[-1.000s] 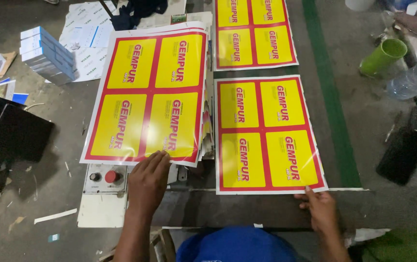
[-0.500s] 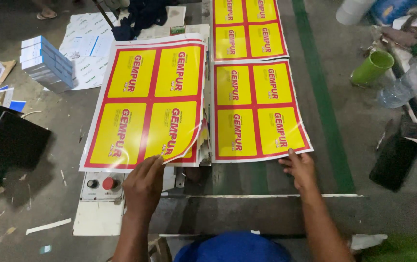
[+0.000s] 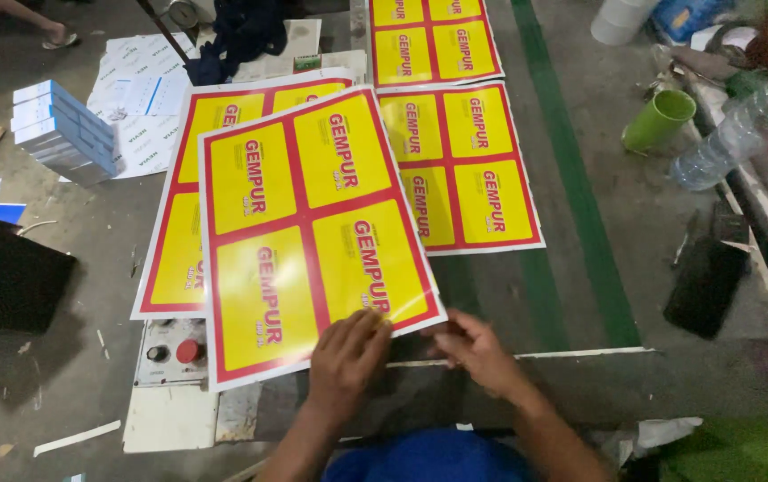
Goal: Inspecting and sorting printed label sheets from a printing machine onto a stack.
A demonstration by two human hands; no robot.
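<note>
Both hands are pinching the near edge of the top glossy yellow-and-red printed sheet [image 3: 313,241], left hand [image 3: 346,359], right hand [image 3: 476,351], lifting it off the stack [image 3: 170,241]. Looks thin, floppy, slick; I'd grab corners.

Dim edges — glare on sheets.

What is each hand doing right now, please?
Left hand: fingers pressed on the top printed sheet, gripping its near edge.
Right hand: at the sheet's corner; grip cannot be told.

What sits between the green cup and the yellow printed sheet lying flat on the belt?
In the head view, only bare grey surface with a green stripe separates the green cup from the flat sheet.
</note>
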